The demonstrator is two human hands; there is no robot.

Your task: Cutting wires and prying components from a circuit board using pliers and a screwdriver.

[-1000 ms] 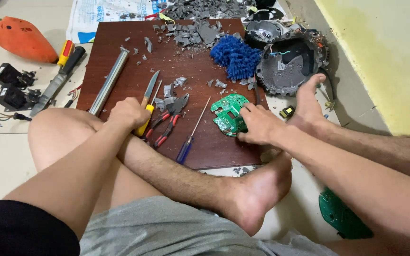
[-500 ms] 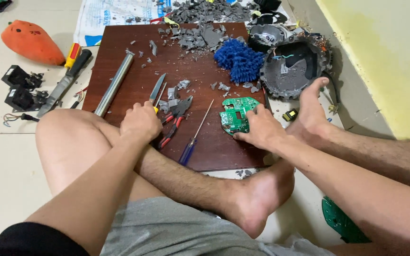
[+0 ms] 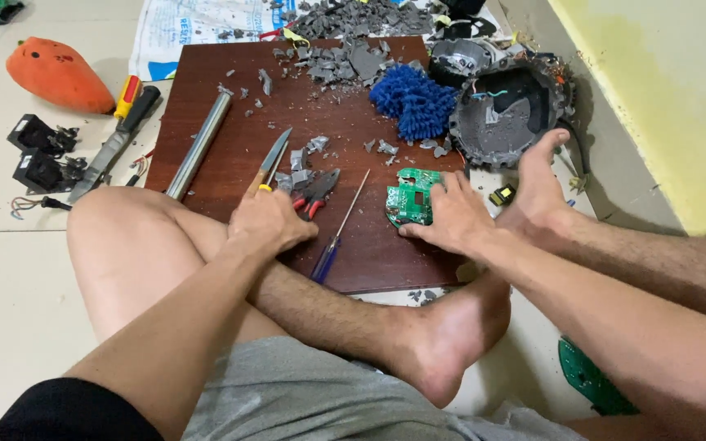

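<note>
While sharp tools crowd the brown board [image 3: 230, 159], bare legs sit close.
The left hand [image 3: 270, 222] curls over red-handled pliers [image 3: 317, 193] beside a knife [image 3: 270, 159]; the right hand [image 3: 451, 214], fingers spread, presses the green circuit board [image 3: 408, 196]. A slip could cut skin, judging by the shards.

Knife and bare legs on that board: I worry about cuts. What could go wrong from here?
The left hand rests on tools beside the knife blade, so a slip could cut it. Sharp grey plastic shards lie close to the bare foot. The right hand presses the green circuit board, whose edges may prick.
</note>
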